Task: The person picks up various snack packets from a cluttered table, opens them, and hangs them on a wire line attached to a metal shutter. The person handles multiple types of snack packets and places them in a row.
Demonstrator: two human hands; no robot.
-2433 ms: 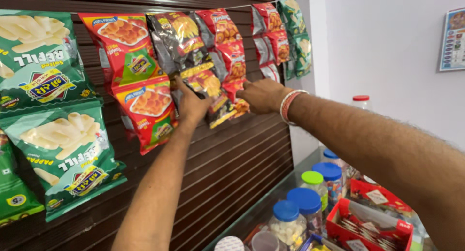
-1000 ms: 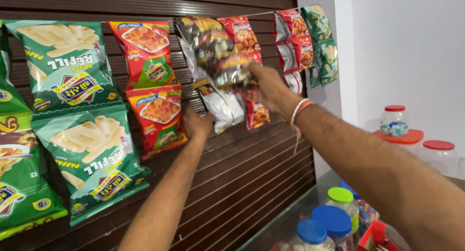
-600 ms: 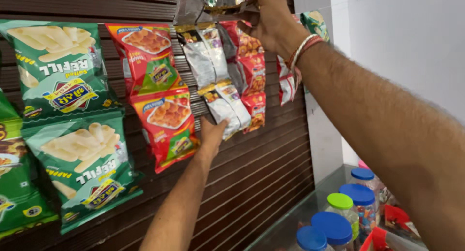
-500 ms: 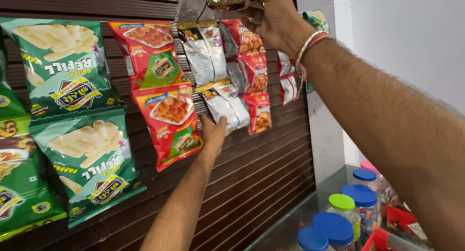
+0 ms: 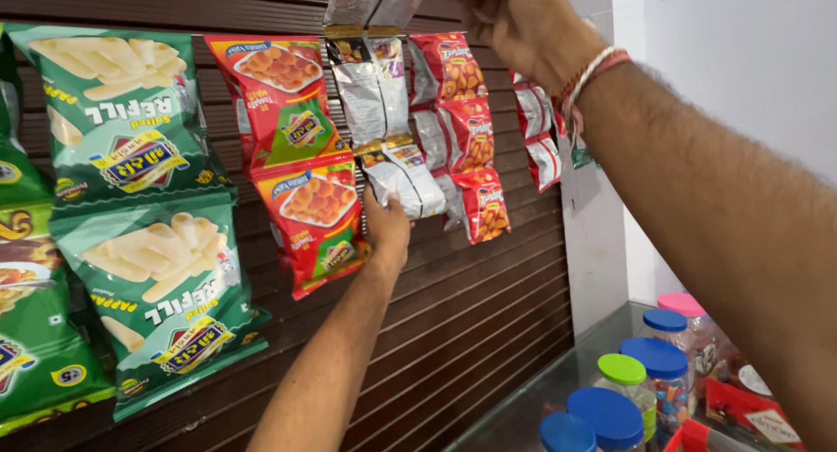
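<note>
Change: right hand (image 5: 514,20) has risen to the frame top since a second ago.
Right fingers: clenched on silver packet strip's (image 5: 377,95) top.
Left hand (image 5: 386,224): fingers loosely curled, touching lowest packet (image 5: 408,180).

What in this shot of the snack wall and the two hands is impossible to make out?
- Head view: the right hand's fingertips, cut off by the top edge.
- How the silver packet strip hangs: its top runs out of frame.
- The left hand's fingers, hidden behind the strip's lowest packet.
- The jars at bottom right: contents blurred, bases cut off.
- The far red packets, partly behind the right wrist.
</note>
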